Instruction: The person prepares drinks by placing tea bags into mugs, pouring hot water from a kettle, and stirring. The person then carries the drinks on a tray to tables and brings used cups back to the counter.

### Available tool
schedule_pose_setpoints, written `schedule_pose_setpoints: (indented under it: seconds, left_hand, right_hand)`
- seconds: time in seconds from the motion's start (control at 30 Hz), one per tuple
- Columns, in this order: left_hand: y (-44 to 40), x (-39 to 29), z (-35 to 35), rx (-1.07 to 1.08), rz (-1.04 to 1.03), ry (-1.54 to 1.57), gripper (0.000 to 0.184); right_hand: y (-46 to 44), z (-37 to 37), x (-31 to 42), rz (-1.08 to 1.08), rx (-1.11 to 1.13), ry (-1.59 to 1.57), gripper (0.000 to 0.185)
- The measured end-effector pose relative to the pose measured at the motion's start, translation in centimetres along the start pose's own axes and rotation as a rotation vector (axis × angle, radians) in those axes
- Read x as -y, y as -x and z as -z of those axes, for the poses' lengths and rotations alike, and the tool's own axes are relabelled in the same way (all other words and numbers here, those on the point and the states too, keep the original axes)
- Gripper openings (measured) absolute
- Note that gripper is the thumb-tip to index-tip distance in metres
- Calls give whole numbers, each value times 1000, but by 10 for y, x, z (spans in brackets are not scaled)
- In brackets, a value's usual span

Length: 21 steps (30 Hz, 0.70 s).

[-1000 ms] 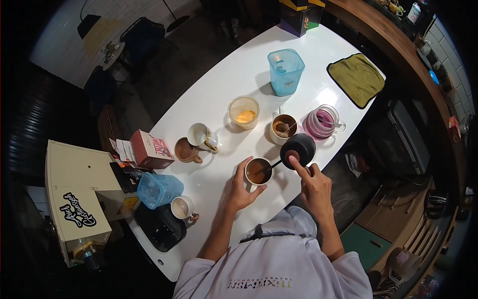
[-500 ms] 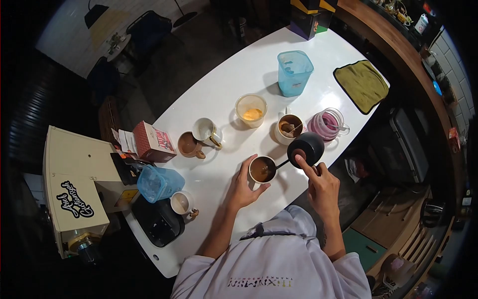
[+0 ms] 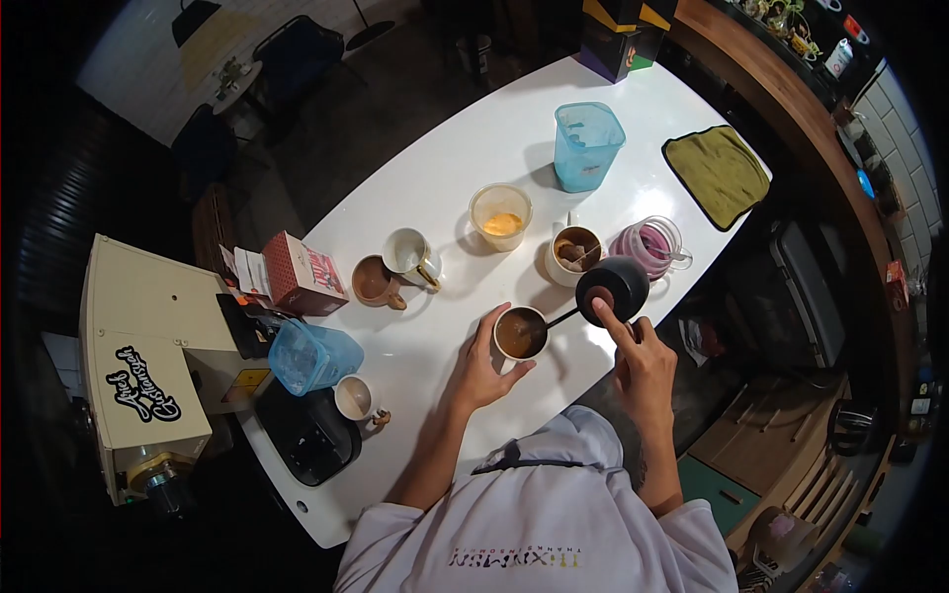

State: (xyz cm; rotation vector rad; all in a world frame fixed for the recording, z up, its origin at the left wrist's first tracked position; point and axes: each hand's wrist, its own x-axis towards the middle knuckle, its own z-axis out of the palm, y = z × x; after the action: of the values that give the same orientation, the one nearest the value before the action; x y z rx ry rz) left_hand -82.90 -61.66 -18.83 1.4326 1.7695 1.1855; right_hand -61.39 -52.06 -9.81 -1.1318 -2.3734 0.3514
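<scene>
My left hand (image 3: 482,378) is wrapped around a white cup (image 3: 508,363) of brown liquid. The fingers lie on its far left side and the thumb on the near side. My right hand (image 3: 645,368) grips a black gooseneck kettle (image 3: 629,281), with the index finger stretched onto its lid. From the kettle the thin spout reaches left to the cup's rim; whether liquid is flowing I cannot make out. Just beyond the kettle stands a mug (image 3: 557,265) with a tea bag in it. A pink-purple ribbed glass vessel (image 3: 647,245) is to its right.
Farther out are a clear tub (image 3: 474,217) with orange contents, a blue container (image 3: 583,163) and a green cloth (image 3: 717,176). To the left stand a brown cup (image 3: 374,282), a white mug (image 3: 407,255), a box (image 3: 306,277), another blue container (image 3: 314,358) and a cream machine (image 3: 148,336).
The view has shifted slightly. Both hands keep their holds, and the kettle's spout stays at the cup's rim. The cup tilts a little differently.
</scene>
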Motion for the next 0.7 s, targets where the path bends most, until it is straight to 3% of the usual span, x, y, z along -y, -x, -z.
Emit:
schedule_pose_setpoints:
  seconds: [0.7]
  left_hand:
    - [0,-2,1,41,64,45,85]
  right_hand:
    - [-1,-12,6,63,36,-34,82]
